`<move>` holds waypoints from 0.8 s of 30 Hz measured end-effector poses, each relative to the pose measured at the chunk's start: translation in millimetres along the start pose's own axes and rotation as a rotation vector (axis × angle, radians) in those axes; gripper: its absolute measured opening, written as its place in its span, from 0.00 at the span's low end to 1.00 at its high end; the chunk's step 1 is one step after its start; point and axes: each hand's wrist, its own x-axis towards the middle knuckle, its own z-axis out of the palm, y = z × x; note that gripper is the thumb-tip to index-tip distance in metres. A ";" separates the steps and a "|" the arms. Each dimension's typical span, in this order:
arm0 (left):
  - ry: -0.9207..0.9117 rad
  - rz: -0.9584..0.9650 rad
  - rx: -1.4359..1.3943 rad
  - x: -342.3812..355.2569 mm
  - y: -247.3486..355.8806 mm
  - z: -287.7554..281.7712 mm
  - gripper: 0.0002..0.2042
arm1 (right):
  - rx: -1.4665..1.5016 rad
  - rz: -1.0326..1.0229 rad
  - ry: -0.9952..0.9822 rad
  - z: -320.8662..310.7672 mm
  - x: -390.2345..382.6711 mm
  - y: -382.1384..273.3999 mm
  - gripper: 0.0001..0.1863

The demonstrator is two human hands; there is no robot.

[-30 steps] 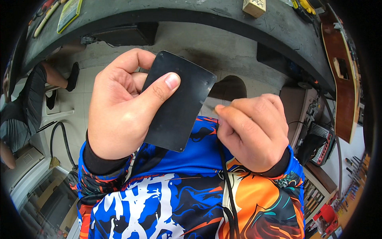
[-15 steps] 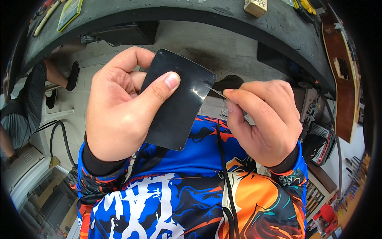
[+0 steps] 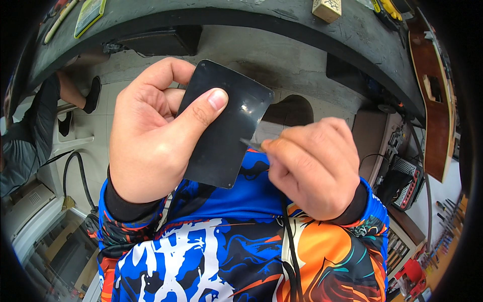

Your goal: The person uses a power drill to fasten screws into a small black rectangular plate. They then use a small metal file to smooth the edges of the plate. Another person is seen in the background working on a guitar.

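Observation:
My left hand (image 3: 148,131) is closed on a thin black rectangular plate (image 3: 220,131) with rounded corners and small corner holes, the thumb lying on its face. My right hand (image 3: 314,166) pinches a small thin grey strip (image 3: 252,145) between thumb and forefinger, held at the plate's right edge. The far end of the strip is blurred against the dark plate, so whether it touches the edge or the face I cannot tell.
A grey bench (image 3: 241,20) curves across the top, carrying a wooden block (image 3: 326,9) and a yellow-edged flat item (image 3: 89,16). A brown wooden body (image 3: 431,136) stands at right. A seated person's leg (image 3: 73,93) shows at left, near a black hose (image 3: 78,166).
My right hand rose toward the plate's upper right edge, then came down and leftward along that edge with the strip. My left hand and the plate shifted up slightly.

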 end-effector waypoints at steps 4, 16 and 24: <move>0.010 0.009 0.001 -0.1 -1.4 -0.6 0.08 | 0.052 0.012 -0.018 0.0 -3.4 -14.1 0.19; 0.020 0.033 -0.011 -3.3 3.1 3.9 0.08 | -0.066 0.001 0.063 -6.6 16.3 14.0 0.17; 0.024 0.055 0.022 -2.5 1.9 4.9 0.08 | -0.062 -0.005 0.038 -1.3 5.6 2.1 0.16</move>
